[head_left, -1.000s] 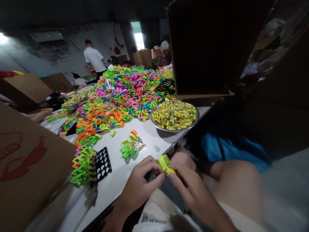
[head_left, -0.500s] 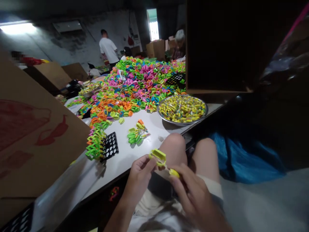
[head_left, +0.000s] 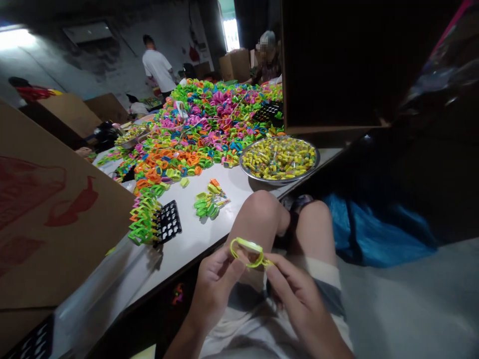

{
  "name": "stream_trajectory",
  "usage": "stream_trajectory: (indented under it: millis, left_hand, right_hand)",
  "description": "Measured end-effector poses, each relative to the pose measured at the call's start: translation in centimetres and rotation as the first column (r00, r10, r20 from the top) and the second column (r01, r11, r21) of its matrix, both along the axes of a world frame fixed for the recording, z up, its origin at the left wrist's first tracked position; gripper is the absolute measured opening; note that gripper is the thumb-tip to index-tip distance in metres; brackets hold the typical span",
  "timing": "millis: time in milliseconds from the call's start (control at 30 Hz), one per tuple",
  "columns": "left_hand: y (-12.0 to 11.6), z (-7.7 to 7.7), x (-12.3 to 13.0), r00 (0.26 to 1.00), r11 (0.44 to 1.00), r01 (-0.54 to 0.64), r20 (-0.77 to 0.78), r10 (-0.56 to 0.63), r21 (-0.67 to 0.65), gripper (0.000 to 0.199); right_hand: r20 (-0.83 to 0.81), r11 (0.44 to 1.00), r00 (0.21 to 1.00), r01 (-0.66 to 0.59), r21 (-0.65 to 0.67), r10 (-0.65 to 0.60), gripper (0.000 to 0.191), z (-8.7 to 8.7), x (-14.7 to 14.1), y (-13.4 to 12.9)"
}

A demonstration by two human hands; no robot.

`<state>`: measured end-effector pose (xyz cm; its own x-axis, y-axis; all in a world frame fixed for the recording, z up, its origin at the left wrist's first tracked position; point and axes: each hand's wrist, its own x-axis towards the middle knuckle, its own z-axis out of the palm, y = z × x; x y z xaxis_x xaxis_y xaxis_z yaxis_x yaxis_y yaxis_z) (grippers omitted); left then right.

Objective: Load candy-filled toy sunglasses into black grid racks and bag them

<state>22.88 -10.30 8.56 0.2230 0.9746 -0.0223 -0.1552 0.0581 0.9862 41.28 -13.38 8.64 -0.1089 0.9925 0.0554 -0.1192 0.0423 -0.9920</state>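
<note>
Over my lap, my left hand [head_left: 215, 281] pinches a yellow-green plastic toy watch [head_left: 250, 244] by the left side of its looped band. Opposite it, my right hand [head_left: 295, 291] is closed on a small yellow piece [head_left: 267, 263] at the band's right end. The piece touches the band; whether it is fixed there I cannot tell, since my fingertips cover part of it. On the table ahead lies a small cluster of green, yellow and orange toy watches [head_left: 206, 205] with thin tubes sticking out.
A black perforated rack [head_left: 169, 223] with a row of toy watches stands at left. Behind is a large multicoloured heap [head_left: 209, 119]. A metal bowl [head_left: 258, 178] holds small yellow wrapped pieces. Cardboard boxes [head_left: 75, 234] flank the white table [head_left: 187, 247]. Other people are farther back.
My right hand has brought the small yellow piece against the toy watch's band, closing the gap between them. The toy watch has turned so its loop shows. The camera view has shifted slightly.
</note>
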Motion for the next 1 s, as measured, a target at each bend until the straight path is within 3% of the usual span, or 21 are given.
stream_trajectory:
  millis: [167,300,533,667,767,833,900,1000]
  left_hand:
    - [-0.4,0.8,0.4,0.998,0.998,0.027,-0.055,-0.024,0.051,0.041]
    - [-0.2,1.4,0.4,0.991,0.996,0.049,-0.130,-0.040,0.069,0.033]
    - [0.1,2.2,0.9,0.989,0.994,0.066,-0.141,-0.053,0.088,0.033]
    - [0.7,1.6,0.2,0.991,0.997,0.065,-0.118,-0.060,0.043,0.038]
    - [2.9,1.3,-1.8,0.981,0.996,-0.078,-0.176,0.085,0.043,0.044]
    - [5.4,1.4,-4.0,0.925,0.973,-0.198,-0.306,0.227,0.123,0.047]
    - [8.6,1.4,-6.7,0.791,0.936,-0.204,-0.514,0.331,0.287,0.046]
    - [13.8,0.5,-10.6,0.433,0.865,0.040,-0.789,0.436,0.500,0.042]
  right_hand:
    - [-0.075,0.996,0.997,-0.037,-0.078,0.031,0.053,-0.5,0.4,-0.6]
    - [-0.276,0.964,0.957,-0.158,-0.215,0.095,0.055,-0.7,0.6,-0.2]
    - [-0.425,0.965,0.902,-0.170,-0.197,0.072,0.048,-0.8,0.1,0.1]
    - [-0.303,0.969,0.950,-0.142,-0.200,0.077,0.053,-1.2,-0.7,0.8]
    - [0.005,0.994,0.998,-0.061,-0.087,0.061,0.045,-1.0,0.3,3.3]
    - [0.243,0.987,0.965,0.068,0.146,-0.102,0.034,-0.6,2.4,6.4]
    - [0.402,0.914,0.861,0.156,0.375,-0.312,0.025,-0.2,5.3,10.4]
    - [0.565,0.822,0.674,0.115,0.557,-0.477,0.026,-0.2,9.7,17.3]
